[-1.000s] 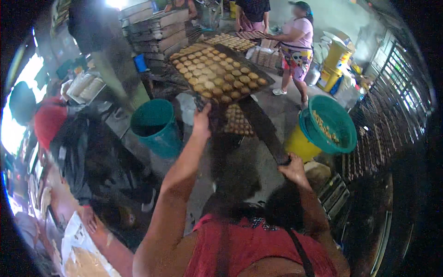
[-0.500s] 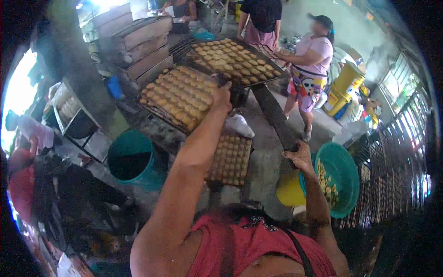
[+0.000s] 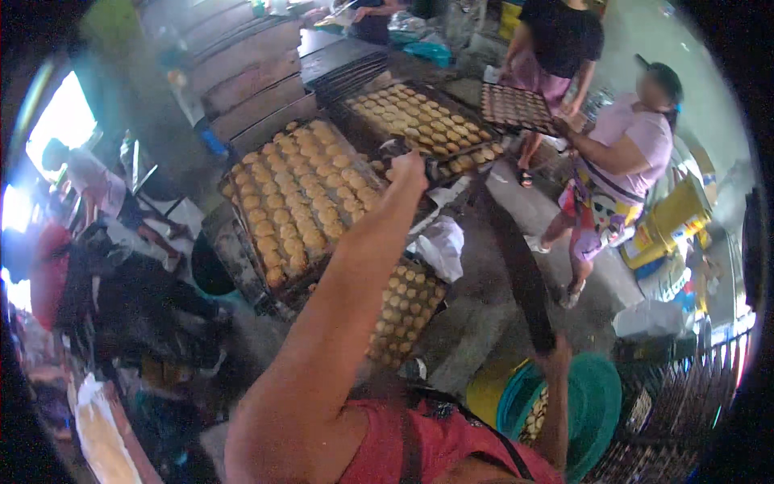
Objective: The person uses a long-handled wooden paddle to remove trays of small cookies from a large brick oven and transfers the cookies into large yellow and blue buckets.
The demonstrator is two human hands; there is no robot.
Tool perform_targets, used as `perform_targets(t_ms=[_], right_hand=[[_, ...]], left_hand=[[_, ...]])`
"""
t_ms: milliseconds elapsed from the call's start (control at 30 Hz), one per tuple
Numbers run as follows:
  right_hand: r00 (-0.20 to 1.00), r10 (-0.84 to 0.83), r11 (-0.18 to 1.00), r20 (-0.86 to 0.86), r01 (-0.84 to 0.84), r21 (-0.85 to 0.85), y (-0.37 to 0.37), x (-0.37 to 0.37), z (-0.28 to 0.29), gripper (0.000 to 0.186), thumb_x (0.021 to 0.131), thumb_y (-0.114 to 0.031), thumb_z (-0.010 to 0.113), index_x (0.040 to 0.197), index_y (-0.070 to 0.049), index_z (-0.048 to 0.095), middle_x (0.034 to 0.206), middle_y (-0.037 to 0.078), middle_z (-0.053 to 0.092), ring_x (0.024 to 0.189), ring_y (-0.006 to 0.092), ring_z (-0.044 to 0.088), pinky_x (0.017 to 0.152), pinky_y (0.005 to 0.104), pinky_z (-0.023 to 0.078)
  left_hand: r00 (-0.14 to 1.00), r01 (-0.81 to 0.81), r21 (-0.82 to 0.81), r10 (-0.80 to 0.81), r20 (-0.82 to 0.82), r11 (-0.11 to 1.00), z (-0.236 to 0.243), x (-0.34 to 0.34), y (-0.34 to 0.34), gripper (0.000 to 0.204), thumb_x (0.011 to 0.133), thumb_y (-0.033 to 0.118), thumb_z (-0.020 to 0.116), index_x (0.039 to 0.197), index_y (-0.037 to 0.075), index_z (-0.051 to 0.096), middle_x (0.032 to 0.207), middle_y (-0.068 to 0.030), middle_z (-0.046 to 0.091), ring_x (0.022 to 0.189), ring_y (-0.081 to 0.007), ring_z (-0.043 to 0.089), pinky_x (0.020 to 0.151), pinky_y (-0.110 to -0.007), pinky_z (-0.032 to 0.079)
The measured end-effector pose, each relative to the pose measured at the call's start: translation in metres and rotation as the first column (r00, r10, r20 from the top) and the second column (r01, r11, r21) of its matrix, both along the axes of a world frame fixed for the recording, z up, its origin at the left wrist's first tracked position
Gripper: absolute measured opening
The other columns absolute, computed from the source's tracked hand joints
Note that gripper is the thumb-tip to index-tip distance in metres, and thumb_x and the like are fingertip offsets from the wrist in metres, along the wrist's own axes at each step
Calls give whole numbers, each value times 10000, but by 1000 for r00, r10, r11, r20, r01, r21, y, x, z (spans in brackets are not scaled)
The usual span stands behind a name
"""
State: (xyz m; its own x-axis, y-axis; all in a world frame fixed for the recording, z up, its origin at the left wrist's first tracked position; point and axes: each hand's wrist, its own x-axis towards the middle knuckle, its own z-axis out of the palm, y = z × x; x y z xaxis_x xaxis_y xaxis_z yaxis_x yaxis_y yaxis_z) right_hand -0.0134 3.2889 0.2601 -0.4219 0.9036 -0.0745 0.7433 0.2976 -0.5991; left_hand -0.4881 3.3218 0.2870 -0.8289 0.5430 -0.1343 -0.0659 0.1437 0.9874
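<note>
My left hand is closed on something dark at the near edge of the baked-goods trays, hard to make out. Beside it lie a tray of golden round pieces and, behind, a second such tray. A lower tray of round pieces shows under my forearm. My right hand grips the lower end of a long dark board, which rises toward the back tray. A white cloth or bag lies between the trays and the board.
A co-worker in pink and another in black stand at a small tray. Stacked boxes rise behind. Yellow buckets stand right; a teal basin is below my right hand. Other people are at left.
The view has swung nearer the trays. My left hand has moved up and right with the dark thing; the back tray now rests farther from the board's end, among the other trays.
</note>
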Motion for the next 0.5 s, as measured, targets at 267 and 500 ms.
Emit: perform_targets(t_ms=[267,500], right_hand=[[969,246,952,25,-237,-192,-23,-8,-30,508,667,-228,744,1095,-27,559,955,201,638,881,394,617,748,473,484],[659,751,650,37,-728,-217,-122,-161,-44,548,653,-228,749,1121,-23,549,980,208,631,886,387,618,762,471,485]], left_hand=[[789,576,9,-554,-266,817,17,151,-197,542,882,344,618,1255,-28,489,1110,-236,607,1035,-332,594,917,-412,436],[795,-19,-275,-152,-587,961,-46,161,-497,551,882,306,588,1334,41,417,1017,-257,629,1009,-414,592,850,-447,472]])
